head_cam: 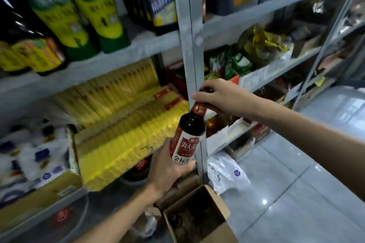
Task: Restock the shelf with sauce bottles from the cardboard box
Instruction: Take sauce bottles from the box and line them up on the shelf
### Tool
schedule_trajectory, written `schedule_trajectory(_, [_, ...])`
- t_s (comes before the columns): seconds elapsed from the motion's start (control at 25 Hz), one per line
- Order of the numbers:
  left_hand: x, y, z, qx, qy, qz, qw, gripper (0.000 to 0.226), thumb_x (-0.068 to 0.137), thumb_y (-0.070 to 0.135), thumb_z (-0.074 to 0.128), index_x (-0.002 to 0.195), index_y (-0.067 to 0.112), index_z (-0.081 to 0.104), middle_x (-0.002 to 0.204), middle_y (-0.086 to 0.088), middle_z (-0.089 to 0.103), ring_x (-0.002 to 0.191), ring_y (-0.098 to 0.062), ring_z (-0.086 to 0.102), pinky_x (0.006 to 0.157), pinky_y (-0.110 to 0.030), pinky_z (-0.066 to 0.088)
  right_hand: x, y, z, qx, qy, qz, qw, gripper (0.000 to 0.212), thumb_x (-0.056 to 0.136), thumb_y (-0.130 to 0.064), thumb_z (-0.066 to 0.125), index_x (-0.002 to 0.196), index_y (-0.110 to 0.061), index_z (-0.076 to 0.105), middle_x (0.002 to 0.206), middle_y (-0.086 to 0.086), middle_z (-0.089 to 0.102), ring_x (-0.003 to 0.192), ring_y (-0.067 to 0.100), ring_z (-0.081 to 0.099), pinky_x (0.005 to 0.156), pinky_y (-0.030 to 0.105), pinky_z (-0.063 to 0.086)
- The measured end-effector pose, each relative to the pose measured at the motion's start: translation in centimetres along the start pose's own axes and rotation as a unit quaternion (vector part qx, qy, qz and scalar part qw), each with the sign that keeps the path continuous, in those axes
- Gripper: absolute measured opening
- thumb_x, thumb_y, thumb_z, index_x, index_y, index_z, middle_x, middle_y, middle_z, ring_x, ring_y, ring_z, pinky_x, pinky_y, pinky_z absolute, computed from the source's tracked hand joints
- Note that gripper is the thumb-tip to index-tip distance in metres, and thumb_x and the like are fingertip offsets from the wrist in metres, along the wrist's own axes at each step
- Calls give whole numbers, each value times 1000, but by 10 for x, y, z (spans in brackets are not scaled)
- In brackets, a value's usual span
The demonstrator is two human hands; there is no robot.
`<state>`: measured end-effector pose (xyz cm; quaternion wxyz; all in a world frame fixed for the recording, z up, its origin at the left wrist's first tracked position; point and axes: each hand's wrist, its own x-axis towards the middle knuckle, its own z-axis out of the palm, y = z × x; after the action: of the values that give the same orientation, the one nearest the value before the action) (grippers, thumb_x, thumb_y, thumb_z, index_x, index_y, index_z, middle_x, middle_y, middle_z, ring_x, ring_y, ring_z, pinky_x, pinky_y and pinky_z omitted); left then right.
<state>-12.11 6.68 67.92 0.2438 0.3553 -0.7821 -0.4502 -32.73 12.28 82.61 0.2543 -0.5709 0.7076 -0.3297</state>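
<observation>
My left hand [169, 171] gripped the base of the sauce bottle [187, 134] while my right hand [223, 97] clasped its cap. I held it tilted before the shelf post [190, 45], above the open cardboard box [199, 215] on the floor [296, 173].

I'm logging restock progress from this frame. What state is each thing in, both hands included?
sauce bottle: capped, tilted, held in the air in front of the shelf post, not yet shelved
left hand: gripping the bottle's lower body
right hand: gripping the bottle's neck and cap
cardboard box: on the floor, flaps open, at least one bottle top visible inside
yellow packets: packed in rows in an open carton on the shelf
</observation>
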Motion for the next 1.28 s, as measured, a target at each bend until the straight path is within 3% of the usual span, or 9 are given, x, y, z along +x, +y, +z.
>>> schedule_trajectory(0.16, [-14, 72, -85, -41, 77, 53, 995, 55, 63, 27, 88, 112, 25, 63, 94, 6, 75, 84, -10, 72, 67, -21, 56, 2, -101, -25, 108, 48, -83, 990, 34, 92, -46, 61, 88, -13, 60, 57, -12, 52, 47, 3, 48, 51, 23, 37])
schedule_trajectory(0.32, [-32, 113, -164, -67, 148, 87, 983, 44, 65, 18, 87, 103, 21, 66, 88, 0, 76, 79, -20, 72, 66, -28, 58, 7, -177, -4, 140, 41, -138, 980, 37, 88, -52, 63, 108, -21, 59, 79, -14, 60, 66, 0, 57, 59, 21, 42])
schedule_trajectory(0.48, [-56, 121, -232, -88, 173, 103, 976, 40, 67, 19, 86, 101, 21, 66, 87, -2, 75, 79, -21, 72, 67, -34, 58, 13, -246, 47, 213, -30, -158, 964, 33, 92, -40, 62, 117, -17, 63, 107, -4, 75, 98, 6, 70, 87, 27, 56])
schedule_trajectory(0.56, [-67, 117, -271, -106, 183, 102, 972, 41, 65, 21, 85, 101, 18, 67, 87, -6, 75, 78, -23, 71, 68, -39, 58, 22, -284, 77, 242, -44, -185, 952, 33, 89, -28, 70, 117, -14, 62, 108, 1, 75, 97, 10, 71, 87, 29, 58])
schedule_trajectory(0.68, [-83, 103, -333, -104, 186, 104, 972, 44, 62, 19, 86, 102, 15, 68, 88, -9, 76, 76, -19, 72, 64, -30, 56, 39, -333, 121, 254, -45, -198, 945, 24, 86, -20, 74, 107, -14, 64, 101, 8, 76, 91, 14, 72, 83, 33, 59])
schedule_trajectory(0.88, [-99, 78, -445, -44, 206, 98, 973, 45, 57, 33, 85, 98, 23, 68, 87, -1, 76, 80, -21, 73, 70, -34, 59, 76, -406, 197, 250, -69, -189, 947, 22, 85, -16, 74, 104, -8, 65, 98, 10, 76, 87, 12, 74, 72, 22, 59])
schedule_trajectory(1.04, [-88, 65, -507, 25, 190, 60, 980, 30, 70, 38, 84, 93, 28, 68, 86, 8, 76, 81, -10, 72, 79, -35, 59, 111, -447, 230, 291, -22, -181, 939, 14, 83, -10, 75, 94, -8, 66, 79, 4, 75, 64, 7, 71, 52, 15, 51])
schedule_trajectory(1.2, [-70, 29, -565, 165, 177, -1, 970, 51, 70, 67, 68, 111, 37, 65, 108, 17, 71, 99, 0, 65, 93, -32, 53, 165, -464, 243, 260, 13, -204, 944, 34, 74, -14, 83, 103, -11, 64, 94, 6, 77, 86, 19, 75, 77, 38, 60])
schedule_trajectory(1.28, [-66, 1, -586, 255, 135, -65, 955, 64, 75, 68, 64, 126, 29, 60, 124, 10, 66, 109, -6, 61, 99, -33, 50, 194, -464, 248, 230, 26, -208, 950, 39, 71, -15, 86, 102, -18, 62, 92, 1, 77, 83, 12, 75, 74, 33, 60])
